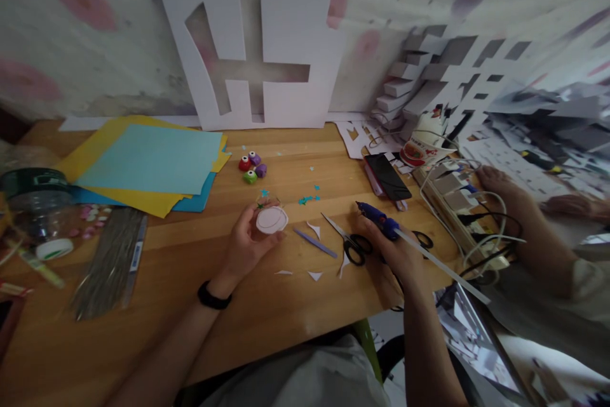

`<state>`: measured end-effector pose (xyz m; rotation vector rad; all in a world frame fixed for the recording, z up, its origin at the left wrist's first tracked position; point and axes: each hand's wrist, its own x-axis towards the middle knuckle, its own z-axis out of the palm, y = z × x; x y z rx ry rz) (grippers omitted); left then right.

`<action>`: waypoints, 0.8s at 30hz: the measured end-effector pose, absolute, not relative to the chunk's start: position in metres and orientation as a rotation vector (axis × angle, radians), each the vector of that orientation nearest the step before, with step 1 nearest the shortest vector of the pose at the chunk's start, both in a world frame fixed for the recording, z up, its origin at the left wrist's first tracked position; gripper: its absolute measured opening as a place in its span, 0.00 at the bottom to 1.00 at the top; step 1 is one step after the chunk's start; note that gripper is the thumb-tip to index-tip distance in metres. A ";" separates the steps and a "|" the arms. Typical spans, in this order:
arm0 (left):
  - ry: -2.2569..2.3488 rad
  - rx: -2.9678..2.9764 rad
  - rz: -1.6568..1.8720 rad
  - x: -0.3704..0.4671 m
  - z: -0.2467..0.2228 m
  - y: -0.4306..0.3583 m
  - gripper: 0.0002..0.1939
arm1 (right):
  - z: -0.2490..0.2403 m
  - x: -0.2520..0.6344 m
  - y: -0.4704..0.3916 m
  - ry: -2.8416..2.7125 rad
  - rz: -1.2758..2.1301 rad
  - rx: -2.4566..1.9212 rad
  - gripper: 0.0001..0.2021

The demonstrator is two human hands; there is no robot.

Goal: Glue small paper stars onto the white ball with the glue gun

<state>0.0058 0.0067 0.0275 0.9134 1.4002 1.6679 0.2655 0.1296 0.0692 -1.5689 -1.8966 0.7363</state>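
My left hand (pixel 250 243), with a black band on its wrist, holds a small round white piece (pixel 271 220) between thumb and fingers above the table. In my right hand (pixel 398 253) is a blue glue gun (pixel 379 218), its nozzle pointing up and left and a long translucent glue stick (pixel 443 265) sticking out behind. Between the hands lie black-handled scissors (pixel 355 247), a purple strip (pixel 315 243) and white paper scraps (pixel 315 275). Small blue pieces (pixel 305 200) are scattered beyond them.
Coloured sheets (pixel 147 159), a clear jar (pixel 35 204) and thin sticks (pixel 107 261) lie left. Small red, purple and green figures (pixel 252 166) sit further back. At right are a phone (pixel 388 176), a power strip (pixel 457 210) with cables and another person's arm (pixel 534 235).
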 end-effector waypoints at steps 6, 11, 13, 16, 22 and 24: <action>1.378 0.884 1.696 0.005 0.030 0.007 0.34 | 0.069 0.301 0.113 -1.978 0.430 -1.859 0.25; 1.384 0.873 1.706 0.005 0.028 0.009 0.32 | 0.103 0.316 0.069 -2.434 0.778 -1.763 0.17; 1.384 0.874 1.715 0.005 0.025 0.010 0.33 | 0.118 0.300 0.056 -2.474 0.911 -1.462 0.15; 1.377 0.861 1.740 0.004 0.023 0.009 0.33 | 0.125 0.259 0.051 -2.382 0.915 -1.184 0.13; 1.315 0.896 1.736 -0.003 0.024 0.005 0.30 | 0.071 0.198 0.062 -2.462 0.512 -1.214 0.07; 1.281 0.901 1.750 -0.004 0.023 0.005 0.29 | 0.051 0.192 0.062 -2.478 0.407 -1.280 0.08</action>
